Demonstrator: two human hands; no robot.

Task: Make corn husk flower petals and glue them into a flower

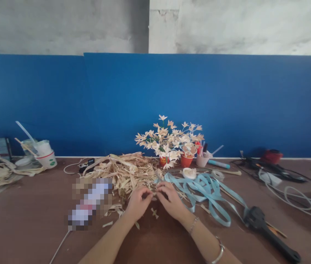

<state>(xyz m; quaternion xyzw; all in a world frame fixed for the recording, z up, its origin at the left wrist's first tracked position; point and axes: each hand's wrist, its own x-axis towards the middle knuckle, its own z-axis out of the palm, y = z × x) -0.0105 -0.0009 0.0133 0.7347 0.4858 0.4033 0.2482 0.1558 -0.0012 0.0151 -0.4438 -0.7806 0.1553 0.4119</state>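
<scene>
My left hand (139, 201) and my right hand (171, 201) face each other just above the table, thumbs and fingertips pinched close together. Whatever lies between the fingertips is too small to make out. Beyond my left hand spreads a heap of dry, pale husk strips (119, 168). A small bow-shaped husk scrap (154, 213) lies on the table below and between the hands. To the right of my right hand runs a tangled light-blue ribbon (207, 194). Pale handmade flowers (169, 141) stand in small red cups (187, 160) behind the hands.
A black-handled tool (272, 233) lies at the right front, near white cables (290, 194). A blurred-out device (89, 203) with a cord is at the left. Further left stands a white cup (47, 159). A blue partition (103, 102) closes off the table's back.
</scene>
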